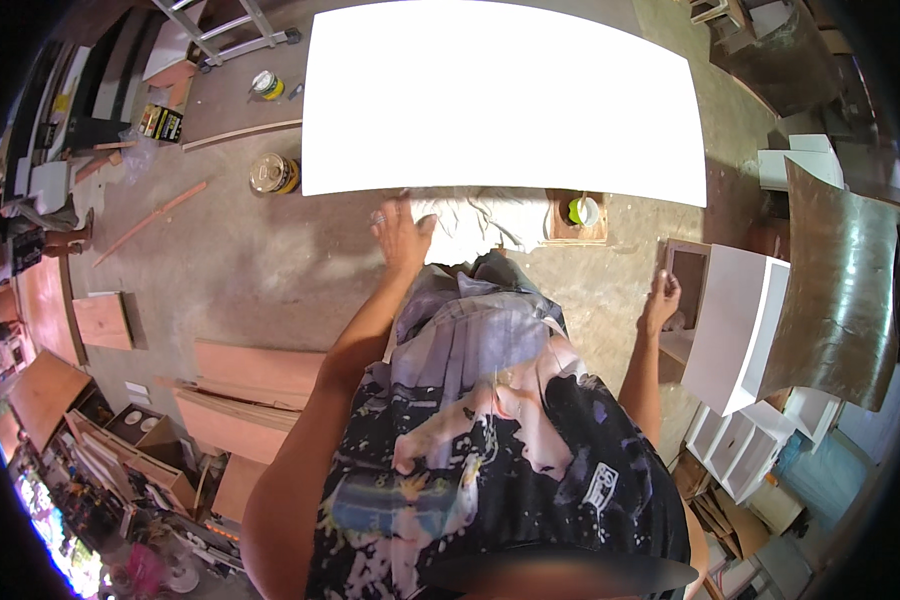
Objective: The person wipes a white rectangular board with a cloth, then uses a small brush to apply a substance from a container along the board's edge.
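Note:
A large bright white panel [502,105] lies in front of me, its surface washed out by glare. My left hand [405,236] is at its near edge, palm down with fingers apart; whether the fingertips touch the edge cannot be told. A crumpled white cloth [480,217] lies beside that hand, partly under the panel. To its right, a green and white cup [586,212] with a stick or brush handle in it rests on a wooden board [559,231]. My right hand [661,301] hangs out to the right with curled fingers, near a white cabinet box [727,330]; its grip is unclear.
A closed can [274,174] stands left of the panel, an open can [268,85] beyond it. A stepladder [225,34] is at the far left. Wood boards [247,405] lie behind my left arm. A curved brown sheet [840,292] leans at right. A person's legs [67,238] show far left.

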Demonstrator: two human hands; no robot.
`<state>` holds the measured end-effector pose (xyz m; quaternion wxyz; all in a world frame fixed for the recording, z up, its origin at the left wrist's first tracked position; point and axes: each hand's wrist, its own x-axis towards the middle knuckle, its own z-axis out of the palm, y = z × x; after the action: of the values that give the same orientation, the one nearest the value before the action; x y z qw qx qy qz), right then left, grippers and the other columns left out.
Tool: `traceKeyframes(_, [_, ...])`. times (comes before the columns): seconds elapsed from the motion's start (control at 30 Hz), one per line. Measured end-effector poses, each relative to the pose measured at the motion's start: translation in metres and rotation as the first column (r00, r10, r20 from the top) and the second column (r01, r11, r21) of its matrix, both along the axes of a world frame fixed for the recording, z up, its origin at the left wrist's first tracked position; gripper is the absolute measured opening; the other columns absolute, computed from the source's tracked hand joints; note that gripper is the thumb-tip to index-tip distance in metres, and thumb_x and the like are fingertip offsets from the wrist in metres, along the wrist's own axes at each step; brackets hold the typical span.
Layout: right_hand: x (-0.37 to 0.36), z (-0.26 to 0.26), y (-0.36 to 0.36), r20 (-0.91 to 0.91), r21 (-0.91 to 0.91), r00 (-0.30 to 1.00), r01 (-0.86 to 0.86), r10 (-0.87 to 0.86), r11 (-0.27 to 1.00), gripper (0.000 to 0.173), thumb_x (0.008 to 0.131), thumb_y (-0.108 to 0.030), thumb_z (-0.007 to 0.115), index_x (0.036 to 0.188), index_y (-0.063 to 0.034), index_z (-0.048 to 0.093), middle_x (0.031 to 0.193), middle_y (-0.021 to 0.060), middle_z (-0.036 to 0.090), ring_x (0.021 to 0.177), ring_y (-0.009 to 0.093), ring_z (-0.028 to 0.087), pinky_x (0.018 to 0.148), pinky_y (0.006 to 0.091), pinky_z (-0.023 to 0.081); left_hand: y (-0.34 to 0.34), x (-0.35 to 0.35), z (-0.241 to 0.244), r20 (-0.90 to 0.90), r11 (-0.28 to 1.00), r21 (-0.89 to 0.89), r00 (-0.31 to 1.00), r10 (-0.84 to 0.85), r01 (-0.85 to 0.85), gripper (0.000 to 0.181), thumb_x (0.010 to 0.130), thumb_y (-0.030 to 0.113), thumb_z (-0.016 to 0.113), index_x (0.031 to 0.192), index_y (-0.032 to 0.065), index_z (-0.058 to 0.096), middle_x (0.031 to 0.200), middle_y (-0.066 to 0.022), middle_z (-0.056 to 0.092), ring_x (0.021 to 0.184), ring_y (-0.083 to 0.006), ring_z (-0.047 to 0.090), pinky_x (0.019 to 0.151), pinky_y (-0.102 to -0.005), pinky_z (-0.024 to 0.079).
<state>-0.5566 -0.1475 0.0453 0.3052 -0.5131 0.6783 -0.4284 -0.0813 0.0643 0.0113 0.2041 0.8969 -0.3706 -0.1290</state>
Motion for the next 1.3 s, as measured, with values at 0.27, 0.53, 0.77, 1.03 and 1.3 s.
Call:
traceKeyframes(0.27, [0.060,-0.042,0.047,0.065,0.203,0.948,-0.319,0.312,0.926,0.039,0.094,-0.026,0.070,0.119,0.0022,0.061,0.089,0.0061,0.065,0.081,0.012,0.059,0.073,0.0266,0.047,0.007,0.008,-0.004,-0.025,0.976,0.007,0.975,0.219,-0.219,0.038,0.081,0.032,0.079,0.107,0.0058,0.070,0.108,-0.0132,0.063,0.110,-0.0354,0.057,0.094,-0.0514,0.042])
traceKeyframes(0.53, [0.150,0.027,0.035,0.494,0.301,0.403,-0.911,0.771,0.283,0.028,0.094,-0.022,0.069,0.113,-0.0013,0.065,0.092,0.0038,0.065,0.079,0.010,0.056,0.071,0.0264,0.047,0.042,-0.026,0.065,-0.414,0.705,-0.557,0.883,0.222,-0.439,0.025,0.093,0.017,0.070,0.104,-0.0027,0.059,0.085,-0.0111,0.062,0.076,-0.0145,0.054,0.069,-0.0293,0.046])
traceKeyframes(0.77, [0.217,0.067,0.040,0.861,0.412,0.299,-0.885,0.412,-0.218,0.054,0.103,-0.049,0.047,0.134,-0.0065,0.056,0.118,0.0080,0.066,0.102,0.016,0.062,0.082,0.0293,0.053,-0.003,-0.168,0.163,-0.322,0.874,-0.484,0.937,-0.136,-0.039,0.028,0.090,0.020,0.069,0.107,0.0002,0.061,0.096,-0.0136,0.066,0.089,-0.0258,0.061,0.084,-0.0375,0.048])
traceKeyframes(1.03, [0.198,0.064,0.063,0.715,-0.263,0.098,-0.880,-0.692,-0.396,0.049,0.102,-0.047,0.048,0.121,-0.0035,0.063,0.108,0.0094,0.071,0.096,0.020,0.068,0.084,0.0367,0.057,-0.044,-0.232,0.171,0.361,0.903,-0.352,0.926,-0.113,0.247,0.068,0.090,0.051,0.056,0.141,0.0059,0.050,0.129,-0.0181,0.058,0.110,-0.0392,0.057,0.097,-0.0559,0.036])
traceKeyframes(1.3, [0.176,0.064,0.043,0.776,-0.344,-0.188,-0.926,-0.601,-0.155,0.059,0.096,-0.053,0.053,0.135,-0.0073,0.056,0.134,0.0106,0.060,0.120,0.025,0.059,0.106,0.0462,0.046,-0.082,-0.212,0.202,-0.180,0.828,-0.524,0.976,0.121,-0.199,0.028,0.101,0.018,0.049,0.117,-0.0006,0.061,0.102,-0.0180,0.067,0.092,-0.0360,0.065,0.081,-0.0395,0.050])
